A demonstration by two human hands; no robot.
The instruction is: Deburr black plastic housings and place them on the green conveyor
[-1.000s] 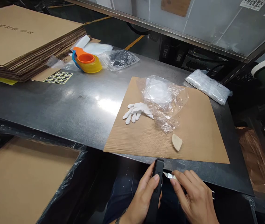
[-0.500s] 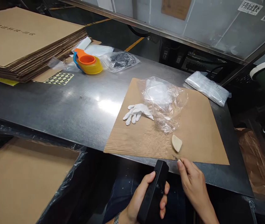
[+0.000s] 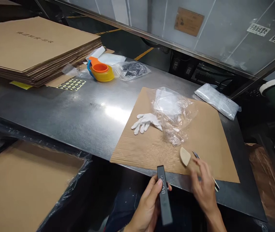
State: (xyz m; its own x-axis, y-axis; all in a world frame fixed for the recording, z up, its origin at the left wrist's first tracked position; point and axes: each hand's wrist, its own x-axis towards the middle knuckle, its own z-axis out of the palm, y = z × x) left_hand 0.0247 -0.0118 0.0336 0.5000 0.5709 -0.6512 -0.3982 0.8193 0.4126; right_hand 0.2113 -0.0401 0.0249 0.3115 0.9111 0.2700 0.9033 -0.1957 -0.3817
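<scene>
My left hand (image 3: 149, 201) is closed around a black, box-shaped device (image 3: 164, 196) with BOSCH lettering along its narrow side, held in front of the table edge. My right hand (image 3: 205, 187), blurred by motion, hovers at the cardboard's front edge with thumb and fingers apart. Partly hidden behind it lies a thin pen-like tool (image 3: 196, 155) with a metal tip and a dark rear end. Just left of those fingers, a cream wedge-shaped pad (image 3: 184, 156) rests on the cardboard sheet (image 3: 214, 141). A white glove (image 3: 146, 122) and a clear plastic bag (image 3: 174, 112) with white contents lie farther back.
Stacked cardboard (image 3: 40, 48) occupies the left rear of the metal table (image 3: 79, 112). Near it are a tape roll in an orange-yellow holder (image 3: 101, 71), a label sheet (image 3: 71, 84) and a bag of dark items (image 3: 134, 69). A plastic-wrapped pack (image 3: 218, 100) sits back right.
My right hand has let go of the thin tool, which now lies on the cardboard right of the pad. My left hand has turned the black device, showing its lettered side. The view has shifted slightly.
</scene>
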